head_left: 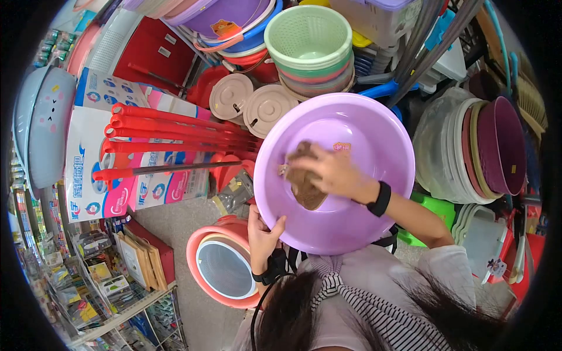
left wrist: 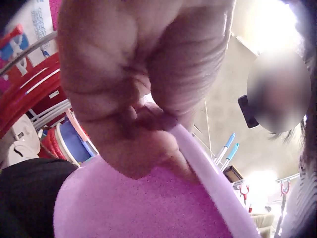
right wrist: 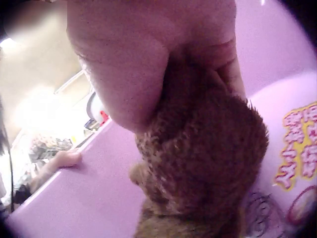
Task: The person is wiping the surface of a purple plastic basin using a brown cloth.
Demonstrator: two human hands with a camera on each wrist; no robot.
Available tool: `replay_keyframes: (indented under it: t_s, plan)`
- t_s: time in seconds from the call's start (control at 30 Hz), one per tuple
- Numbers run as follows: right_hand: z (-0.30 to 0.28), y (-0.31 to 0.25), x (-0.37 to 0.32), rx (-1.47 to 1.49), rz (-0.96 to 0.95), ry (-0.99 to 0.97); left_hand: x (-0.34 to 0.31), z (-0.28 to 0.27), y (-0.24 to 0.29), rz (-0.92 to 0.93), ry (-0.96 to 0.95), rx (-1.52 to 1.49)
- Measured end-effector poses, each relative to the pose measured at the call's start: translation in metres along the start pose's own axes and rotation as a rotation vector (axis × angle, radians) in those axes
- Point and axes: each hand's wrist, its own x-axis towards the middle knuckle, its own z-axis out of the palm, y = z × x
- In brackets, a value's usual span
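A light purple plastic basin (head_left: 366, 225) is tilted in front of the person's body, its inside facing up. My left hand (head_left: 263, 235) grips its rim at the lower left; in the left wrist view the thumb and fingers close around the purple rim (left wrist: 210, 178). Inside the basin, my right hand (head_left: 344, 176) holds a fuzzy brown cloth (head_left: 307, 193) against the inner wall, left of a printed sticker (head_left: 341, 147). Seen from the right wrist, the bunched cloth (right wrist: 203, 148) sits under the fingers and thumb. The hand and cloth are blurred in the head view.
Stacked green baskets (head_left: 308, 44) and lidded beige buckets (head_left: 270, 110) stand beyond the basin. Red-handled poles (head_left: 181, 131) jut in from the left. A pink bucket (head_left: 198, 275) is on the floor at lower left; stacked tubs (head_left: 502, 146) stand at right.
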Motion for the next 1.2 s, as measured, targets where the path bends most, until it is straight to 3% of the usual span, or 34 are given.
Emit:
replay_keyframes:
  t_s: [0.03, 0.1, 0.13, 0.2, 0.33, 0.43, 0.6, 0.77, 0.83, 0.87, 0.93, 1.03, 1.2]
  plan:
    - [-0.002, 0.005, 0.003, 0.002, 0.005, -0.003, -0.002, -0.003, 0.000, -0.046, 0.000, 0.008]
    - [-0.007, 0.016, 0.008, -0.171, 0.248, 0.194, -0.001, 0.000, 0.001, -0.045, -0.003, 0.011]
    - [-0.005, 0.015, 0.010, -0.173, 0.247, 0.188, -0.001, 0.002, 0.002, -0.043, -0.009, 0.021]
    - [0.005, 0.007, 0.020, -0.045, 0.435, 0.178, 0.001, 0.010, 0.009, -0.032, -0.017, 0.009]
    - [0.035, -0.003, 0.021, -0.153, 0.324, 0.072, 0.001, 0.010, 0.017, -0.026, -0.038, 0.000]
    - [0.031, 0.016, 0.020, -0.223, 0.283, 0.140, 0.002, 0.011, 0.006, 0.011, 0.004, 0.010]
    - [-0.008, 0.044, 0.013, -0.493, 0.424, 0.153, -0.006, 0.019, 0.008, 0.021, 0.110, -0.025]
    - [-0.026, 0.053, -0.026, -0.573, 0.457, -0.010, -0.009, 0.016, 0.006, 0.019, 0.085, -0.006]
    - [-0.030, 0.046, -0.041, -0.565, 0.510, -0.370, -0.013, 0.016, 0.007, -0.010, 0.081, -0.020]
    - [-0.028, 0.043, -0.049, -0.564, 0.510, -0.372, -0.014, 0.016, 0.008, -0.039, 0.075, -0.034]
    - [-0.018, 0.037, -0.064, -0.366, 0.436, -0.627, -0.014, 0.016, 0.007, -0.025, 0.075, -0.030]
    - [0.015, 0.018, -0.062, -0.213, 0.400, -0.843, -0.010, 0.017, 0.009, -0.004, 0.076, -0.009]
    - [0.028, -0.006, -0.043, -0.135, 0.291, -0.666, -0.009, 0.018, 0.010, 0.003, 0.089, 0.000]
